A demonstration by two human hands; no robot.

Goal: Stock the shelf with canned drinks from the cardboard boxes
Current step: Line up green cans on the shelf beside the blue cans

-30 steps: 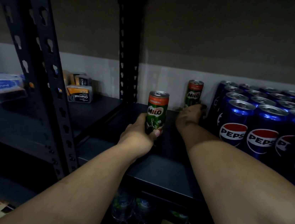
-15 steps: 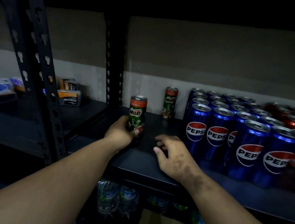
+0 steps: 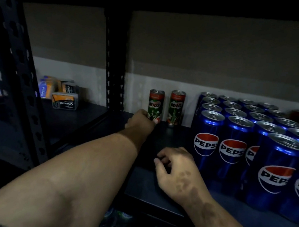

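glossy metal pepsi cans (image 3: pixel 235 142), matt black metal shelf (image 3: pixel 155 182), glossy milo cans (image 3: pixel 176 107)

Our left arm stretches from seven o'clock toward twelve, deep over the shelf (image 3: pixel 155 185), and our left hand (image 3: pixel 140 120) grips the base of a Milo can (image 3: pixel 155 105), fingers curled round it. Our right forearm enters from five o'clock; our right hand (image 3: pixel 177 171) hovers low, fingers loosely curled, holding nothing.
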